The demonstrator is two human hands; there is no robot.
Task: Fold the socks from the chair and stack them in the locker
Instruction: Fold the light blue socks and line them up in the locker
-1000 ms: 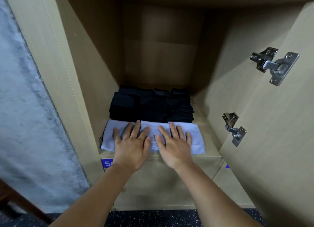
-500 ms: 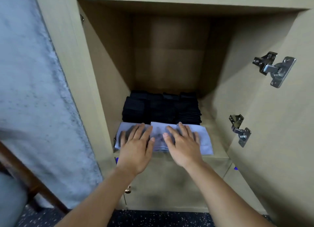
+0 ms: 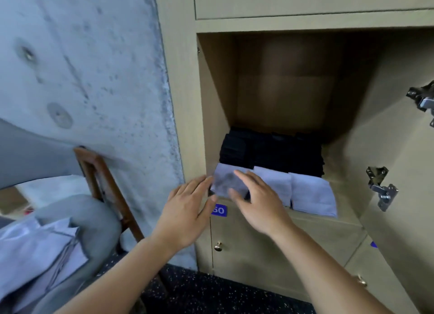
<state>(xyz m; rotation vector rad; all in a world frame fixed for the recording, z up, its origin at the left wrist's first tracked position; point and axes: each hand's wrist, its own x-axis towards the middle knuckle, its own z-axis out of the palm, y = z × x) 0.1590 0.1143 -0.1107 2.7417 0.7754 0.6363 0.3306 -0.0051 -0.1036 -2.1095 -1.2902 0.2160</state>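
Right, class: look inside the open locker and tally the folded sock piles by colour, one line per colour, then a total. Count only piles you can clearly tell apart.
Light lavender piles, front row: 3 (left, middle, right)
Black stack, back row: 1 block; its separate piles are too dark to tell apart
Total: 4
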